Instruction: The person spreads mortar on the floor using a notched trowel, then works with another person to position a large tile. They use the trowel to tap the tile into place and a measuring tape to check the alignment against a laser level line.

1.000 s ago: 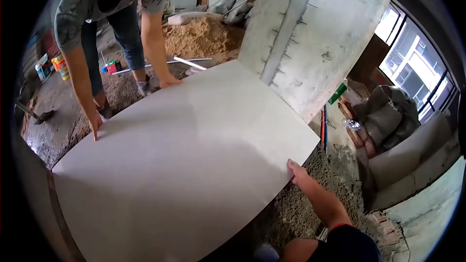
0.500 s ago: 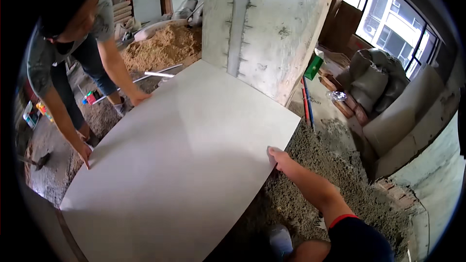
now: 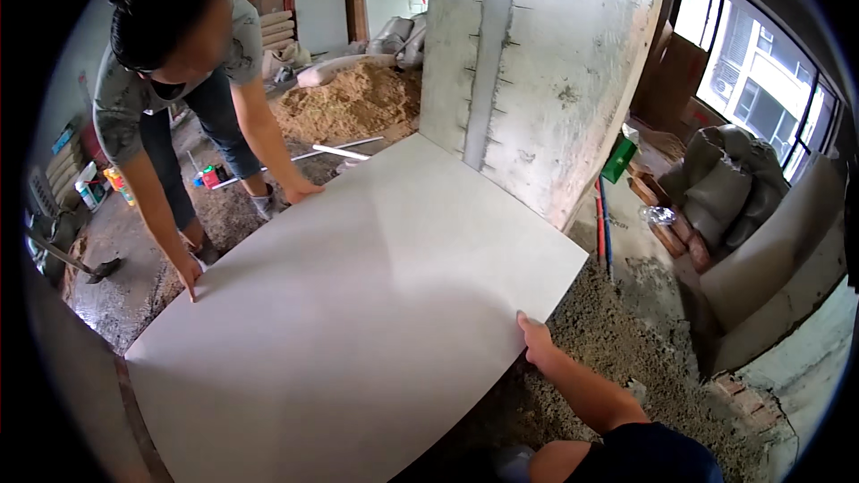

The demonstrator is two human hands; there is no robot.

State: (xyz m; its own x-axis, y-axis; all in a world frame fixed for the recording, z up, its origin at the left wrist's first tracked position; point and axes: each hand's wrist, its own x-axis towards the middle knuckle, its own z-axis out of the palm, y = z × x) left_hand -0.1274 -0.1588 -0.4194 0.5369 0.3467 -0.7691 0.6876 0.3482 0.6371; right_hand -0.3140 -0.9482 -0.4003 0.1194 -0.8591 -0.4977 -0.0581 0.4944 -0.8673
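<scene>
A large pale slab point(image 3: 358, 304) fills the middle of our view, its far right edge running along the foot of a concrete pillar point(image 3: 555, 80) that stands in the way there; we cannot tell whether they touch. Gritty grey mix point(image 3: 617, 331) covers the floor beside the slab's right end. Opposite us a co-worker point(image 3: 206, 116) bends over, both hands at the slab's left edge. Beyond lies a sand heap point(image 3: 349, 103); far right, grey sacks point(image 3: 716, 174). Our right forearm point(image 3: 586, 385) reaches forward and leftward from the lower right, and our right hand point(image 3: 535, 340) grips the slab's near right edge, thumb on top, other fingers hidden. Our left hand is out of view, its state unknown to us. Red and blue pipes point(image 3: 600, 224) and a green box point(image 3: 619, 158) sit just right of the pillar.
</scene>
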